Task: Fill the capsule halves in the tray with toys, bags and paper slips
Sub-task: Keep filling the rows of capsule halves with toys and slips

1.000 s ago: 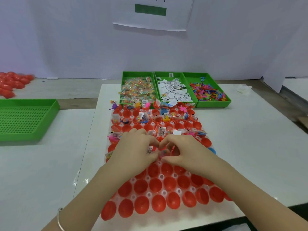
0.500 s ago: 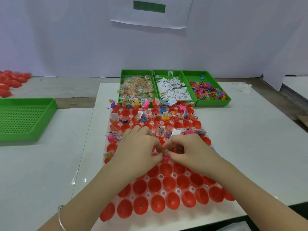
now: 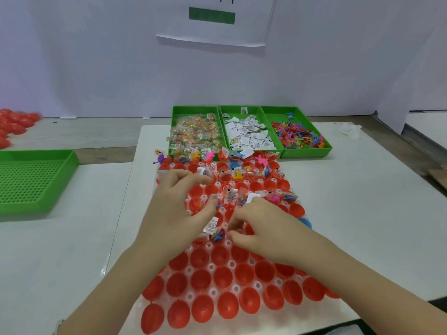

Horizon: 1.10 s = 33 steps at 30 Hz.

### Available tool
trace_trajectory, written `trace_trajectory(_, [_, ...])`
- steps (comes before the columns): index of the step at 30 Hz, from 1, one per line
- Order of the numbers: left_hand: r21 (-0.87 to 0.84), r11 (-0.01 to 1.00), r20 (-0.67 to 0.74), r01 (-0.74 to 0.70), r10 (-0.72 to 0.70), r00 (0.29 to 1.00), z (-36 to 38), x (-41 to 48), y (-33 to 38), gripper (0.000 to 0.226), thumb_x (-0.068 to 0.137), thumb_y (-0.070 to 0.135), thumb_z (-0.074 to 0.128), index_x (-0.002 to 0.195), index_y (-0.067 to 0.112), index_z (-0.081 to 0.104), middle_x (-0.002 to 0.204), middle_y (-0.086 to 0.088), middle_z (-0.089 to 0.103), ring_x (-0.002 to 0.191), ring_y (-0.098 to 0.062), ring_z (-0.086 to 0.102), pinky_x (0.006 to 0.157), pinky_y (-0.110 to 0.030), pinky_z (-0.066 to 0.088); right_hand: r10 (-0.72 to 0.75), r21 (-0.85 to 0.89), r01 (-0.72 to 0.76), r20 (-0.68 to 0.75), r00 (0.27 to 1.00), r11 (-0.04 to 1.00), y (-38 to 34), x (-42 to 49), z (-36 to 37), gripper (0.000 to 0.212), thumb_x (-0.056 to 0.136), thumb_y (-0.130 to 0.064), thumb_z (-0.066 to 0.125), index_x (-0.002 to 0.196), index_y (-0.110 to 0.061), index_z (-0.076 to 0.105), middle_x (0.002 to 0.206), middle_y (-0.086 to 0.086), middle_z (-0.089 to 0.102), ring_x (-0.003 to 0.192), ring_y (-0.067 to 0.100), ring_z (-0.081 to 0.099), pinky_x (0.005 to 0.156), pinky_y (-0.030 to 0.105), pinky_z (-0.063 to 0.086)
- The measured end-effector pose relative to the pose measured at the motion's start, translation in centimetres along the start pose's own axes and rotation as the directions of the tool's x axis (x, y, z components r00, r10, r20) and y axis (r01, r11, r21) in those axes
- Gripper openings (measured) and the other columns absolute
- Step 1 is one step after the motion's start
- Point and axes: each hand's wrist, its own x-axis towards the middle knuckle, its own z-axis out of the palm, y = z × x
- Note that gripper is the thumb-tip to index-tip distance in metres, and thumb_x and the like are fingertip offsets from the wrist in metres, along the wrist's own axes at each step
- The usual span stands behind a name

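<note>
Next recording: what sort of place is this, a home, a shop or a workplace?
Probably a small packing or assembly workstation. Three green bins hold sorted bags, paper slips and toys, a clear tray of red capsule halves lies on a white table, and plain white partitions stand behind it.

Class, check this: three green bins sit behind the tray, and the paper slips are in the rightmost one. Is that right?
No. The head view shows the slips in the middle bin, not the rightmost bin, which holds toys. The three green bins do sit behind the tray.
</note>
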Motion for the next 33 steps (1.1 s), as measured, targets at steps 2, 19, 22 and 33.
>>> trace_trajectory(2, [-0.046,0.999,-0.025,0.029,-0.03,0.999,-0.4,0.2,-0.2,0.026,0.078,0.029,0.072,0.101,0.038,0.065,0.1,0.02,0.047,0.087,0.008,0.048,0.079,-0.003,0.035,0.028,0.0,-0.028,-0.01,1.0,1.0,-0.2,0.2,0.0,0.022,0.088,-0.038,0.056,0.092,-0.021,0.07,0.088,-0.008,0.064,0.088,0.007,0.05,0.081,0.033,0.047])
trace_trajectory(19, [-0.15,0.974,-0.079,0.168,-0.182,0.98,-1.6,7.8,-3.3,0.023,0.082,0.018,0.072,0.084,0.041,0.066,0.09,0.016,0.054,0.063,0.0,0.053,0.061,-0.018,0.038,0.398,0.497,-0.181,-0.375,0.837,0.849,9.9,4.0,-6.9,0.007,0.082,-0.026,0.071,0.077,-0.031,0.07,0.075,-0.016,0.067,0.062,-0.001,0.055,0.058,0.016,0.045])
trace_trajectory(22, [-0.133,0.976,-0.068,0.172,-0.182,0.981,-1.3,11.3,-3.1,0.017,0.084,0.021,0.07,0.086,0.038,0.067,0.087,0.012,0.055,0.061,0.004,0.051,0.058,-0.02,0.035,0.564,0.518,-0.297,-0.492,0.663,0.802,16.4,7.0,-8.7,0.009,0.082,-0.014,0.069,0.081,-0.023,0.07,0.087,-0.008,0.069,0.074,0.004,0.057,0.068,0.023,0.042])
trace_trajectory(33, [-0.024,0.991,0.167,0.128,-0.123,0.978,5.0,20.8,-1.9,0.011,0.088,0.023,0.063,0.089,0.033,0.065,0.094,0.011,0.061,0.064,-0.003,0.056,0.056,-0.022,0.044,0.503,-0.052,-0.517,-0.171,0.847,0.854,23.7,14.5,-8.0,0.025,0.084,-0.024,0.072,0.107,-0.017,0.066,0.113,-0.001,0.066,0.101,0.017,0.06,0.083,0.026,0.044])
